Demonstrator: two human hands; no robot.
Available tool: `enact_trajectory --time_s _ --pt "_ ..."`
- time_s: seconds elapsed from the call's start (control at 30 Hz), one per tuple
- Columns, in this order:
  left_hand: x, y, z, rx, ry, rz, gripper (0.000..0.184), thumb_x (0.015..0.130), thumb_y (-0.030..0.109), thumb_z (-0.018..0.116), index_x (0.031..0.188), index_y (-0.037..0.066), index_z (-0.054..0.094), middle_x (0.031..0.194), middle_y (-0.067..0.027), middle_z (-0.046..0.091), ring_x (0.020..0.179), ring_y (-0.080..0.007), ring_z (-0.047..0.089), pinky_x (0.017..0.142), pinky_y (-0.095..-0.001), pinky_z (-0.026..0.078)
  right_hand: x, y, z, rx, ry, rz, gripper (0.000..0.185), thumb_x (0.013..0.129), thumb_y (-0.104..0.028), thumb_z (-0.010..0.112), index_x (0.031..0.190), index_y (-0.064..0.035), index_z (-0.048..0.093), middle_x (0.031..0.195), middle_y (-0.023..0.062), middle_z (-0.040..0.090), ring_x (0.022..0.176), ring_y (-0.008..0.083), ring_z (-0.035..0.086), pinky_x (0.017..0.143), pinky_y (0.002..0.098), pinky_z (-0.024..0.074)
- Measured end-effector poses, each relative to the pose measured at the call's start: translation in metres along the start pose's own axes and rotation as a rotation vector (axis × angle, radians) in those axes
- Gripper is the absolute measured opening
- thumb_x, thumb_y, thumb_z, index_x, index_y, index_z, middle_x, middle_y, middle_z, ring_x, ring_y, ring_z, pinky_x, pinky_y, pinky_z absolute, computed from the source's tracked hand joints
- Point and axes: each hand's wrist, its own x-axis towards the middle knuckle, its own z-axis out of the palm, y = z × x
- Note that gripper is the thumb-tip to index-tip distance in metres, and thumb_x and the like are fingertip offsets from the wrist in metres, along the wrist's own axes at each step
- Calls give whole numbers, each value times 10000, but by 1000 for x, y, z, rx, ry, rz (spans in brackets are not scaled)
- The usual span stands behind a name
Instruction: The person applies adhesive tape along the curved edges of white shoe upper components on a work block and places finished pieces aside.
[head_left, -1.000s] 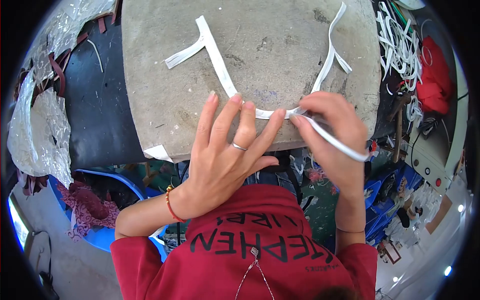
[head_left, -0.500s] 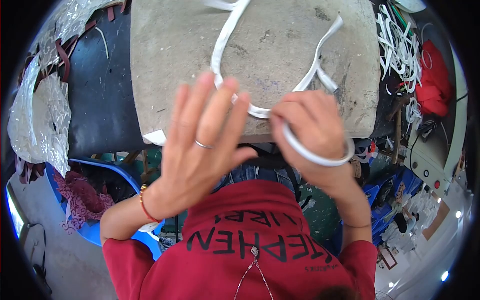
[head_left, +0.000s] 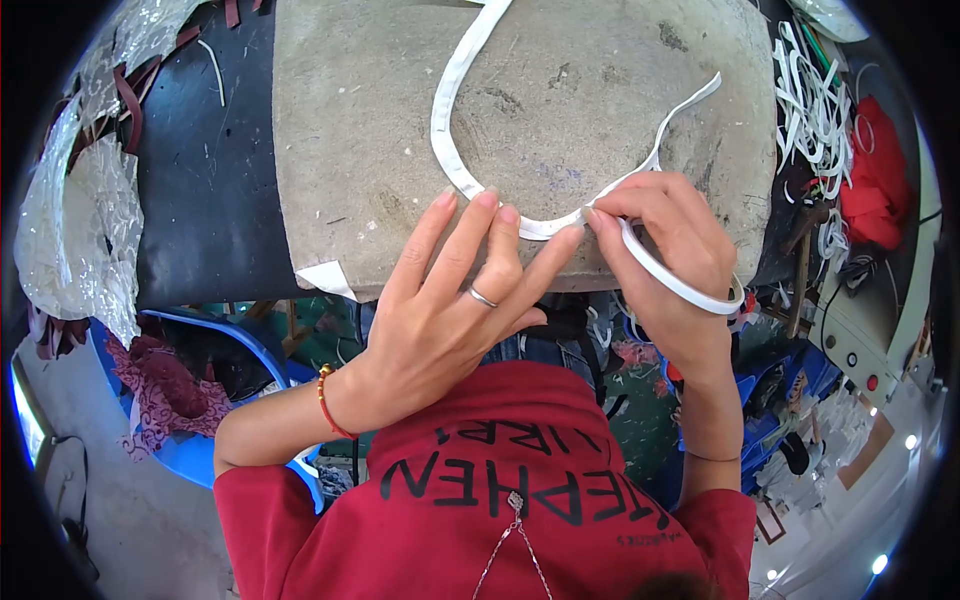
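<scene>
A narrow white fabric strip (head_left: 441, 120) lies in a U-shaped curve on the worn grey board (head_left: 350, 120). My left hand (head_left: 430, 300) wears a ring and rests with its fingers spread, the fingertips down along the strip's lower bend. Beside it, my right hand (head_left: 685, 235) pinches the strip between thumb and forefinger at the right of the bend. Another length of white strip (head_left: 685, 292) loops out from the pinch and around the side of the right hand. One thin strip end (head_left: 695, 97) extends up and right across the board.
A tangle of white strips (head_left: 808, 110) and red cloth (head_left: 872, 190) are at the right. Clear plastic sheeting (head_left: 75, 240) lies on the left side. Below stands a blue container (head_left: 190, 450) with patterned maroon cloth (head_left: 180, 385). A white scrap (head_left: 325, 278) sits at the board's front-left corner.
My left hand has moved right and down from above the board, its fingertips now on the strip. My right hand has shifted slightly right, still pinching the strip.
</scene>
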Motion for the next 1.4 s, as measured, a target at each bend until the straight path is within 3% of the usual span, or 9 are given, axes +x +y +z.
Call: enact_trajectory --time_s 0.2,0.37,0.5,0.63,0.73,0.93,1.07,1.23,1.4 --pt "4 2 -1 61 -19 5 562 784 430 676 1291 190 628 1211 -103 479 1165 -298 501 1018 -466 457 25 15 -33 52 -211 -25 115 792 -119 710 882 -90 644 801 32 624 764 241 603 725 349 415" --pt "0 -4 -1 -82 -23 0 640 727 385 737 1310 159 603 1245 -124 487 1231 -318 471 1034 -471 442 31 20 -27 -242 -177 -271 91 796 -106 687 833 -94 605 758 45 567 753 251 571 687 382 404" --pt "-2 -20 -44 163 -155 -138 761 654 337 803 1301 17 561 1357 -162 465 1322 -346 420 1042 -456 437 19 -2 4 -4 -112 -179 106 782 -93 678 839 -88 589 783 82 561 759 282 557 716 401 421" --pt "-3 11 -15 -180 -2 -183 767 674 350 786 1253 -94 549 1342 -170 474 1251 -337 488 1018 -393 465 19 -23 30 8 -31 -118 159 783 -105 701 889 -67 589 784 95 586 746 271 594 700 381 471" --pt "-10 5 -8 -77 -33 -106 752 686 368 765 1252 -81 559 1327 -168 482 1236 -332 496 1015 -398 464 21 -15 -12 242 -129 188 203 792 -136 732 914 -32 608 775 98 622 716 232 633 664 329 503" --pt "-4 7 -7 -34 -17 -148 696 710 423 737 1291 68 594 1292 -91 478 1186 -271 492 954 -400 445 25 9 -28 317 -217 298 172 803 -128 727 893 -8 643 750 87 636 686 188 627 654 286 497" --pt "4 7 -7 46 -41 -168 668 716 489 710 1290 163 611 1245 -70 467 1159 -238 476 931 -399 396 21 10 -12 88 -114 85 70 781 -75 672 815 -49 616 716 88 567 668 242 577 617 361 432" --pt "32 25 -4 -89 -110 -188 725 693 510 706 1280 96 608 1278 -74 486 1140 -234 490 926 -387 397 21 13 -9 -64 -59 -122 153 777 -93 687 908 -63 614 722 73 542 695 250 570 647 366 443" --pt "36 18 4 -24 -68 -68 750 694 523 704 1266 48 607 1233 -54 545 1049 -227 544 866 -383 427 11 41 -50 311 -125 367 201 809 -104 735 976 -18 661 802 54 652 760 124 618 682 252 493"
